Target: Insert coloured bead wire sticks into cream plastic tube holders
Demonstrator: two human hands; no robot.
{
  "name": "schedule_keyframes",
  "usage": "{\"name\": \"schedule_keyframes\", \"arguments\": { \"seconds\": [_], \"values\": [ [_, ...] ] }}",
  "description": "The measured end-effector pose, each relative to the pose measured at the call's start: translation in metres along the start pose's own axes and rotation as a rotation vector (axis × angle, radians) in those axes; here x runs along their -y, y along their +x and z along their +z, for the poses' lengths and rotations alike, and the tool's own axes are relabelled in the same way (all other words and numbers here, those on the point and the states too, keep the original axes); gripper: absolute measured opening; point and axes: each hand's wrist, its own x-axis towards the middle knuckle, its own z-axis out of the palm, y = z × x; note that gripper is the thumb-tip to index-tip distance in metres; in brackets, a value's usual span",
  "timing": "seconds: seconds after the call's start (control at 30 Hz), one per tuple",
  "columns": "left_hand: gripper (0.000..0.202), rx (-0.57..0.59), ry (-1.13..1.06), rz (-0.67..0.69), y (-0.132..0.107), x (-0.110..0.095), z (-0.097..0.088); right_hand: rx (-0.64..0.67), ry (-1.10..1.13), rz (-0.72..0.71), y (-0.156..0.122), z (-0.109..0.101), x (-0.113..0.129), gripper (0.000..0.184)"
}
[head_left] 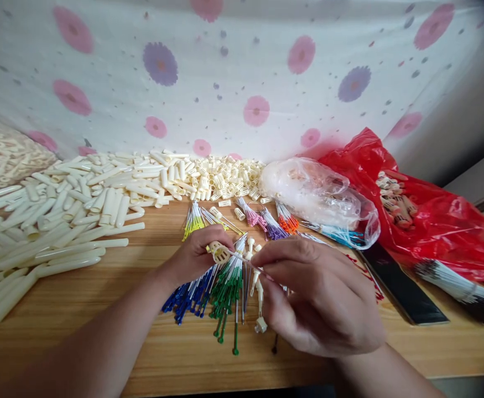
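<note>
So the left hand (196, 257) pinches a cream cap (219, 252) and the right hand (320, 293) pinches a thin rod (245, 258) at its mouth, above the green bundle (227, 287) on the counter (175, 354). Looks mid-insertion, and it needs steady aim.

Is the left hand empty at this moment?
No, the left hand pinches a small cream slotted piece, while the right hand holds a thin white stick whose tip meets it.

A white cloth (242, 83) with pink and purple flowers fills twelve o'clock, cream tubes (79, 204) nine, a red bag (441, 221) three, while blue-tipped sticks (187, 296) and green-tipped sticks (227, 287) lie toward six on the tan wood-grain table (100, 309), below a cream cap (219, 252) and a white stick (245, 260).
</note>
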Motion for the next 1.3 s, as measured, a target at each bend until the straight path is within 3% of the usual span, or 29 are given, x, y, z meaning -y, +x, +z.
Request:
{"name": "schedule_keyframes", "arguments": {
  "seconds": [0.17, 0.4, 0.57, 0.87, 1.03, 1.3],
  "values": [
    [0.020, 0.002, -0.010, 0.029, 0.001, -0.003, 0.001, 0.108, -0.037, 0.047, -0.002, 0.004, -0.002, 0.020],
    [0.011, -0.052, 0.086, -0.055, -0.001, -0.001, 0.000, 0.205, -0.014, 0.157, -0.006, 0.017, -0.017, 0.013],
    [0.027, -0.033, 0.192, -0.017, -0.005, 0.001, -0.009, 0.240, -0.034, 0.228, -0.009, 0.021, -0.032, 0.012],
    [0.027, -0.028, 0.331, -0.013, -0.005, -0.005, -0.010, 0.180, -0.032, 0.277, -0.009, 0.025, -0.039, 0.007],
    [0.031, -0.105, 0.438, -0.017, -0.005, -0.007, -0.007, 0.171, 0.022, 0.311, -0.009, 0.027, -0.044, 0.009],
    [0.029, -0.236, 0.558, -0.020, -0.006, -0.003, -0.005, 0.073, 0.151, 0.491, -0.014, 0.039, -0.047, 0.009]
  ]
}}
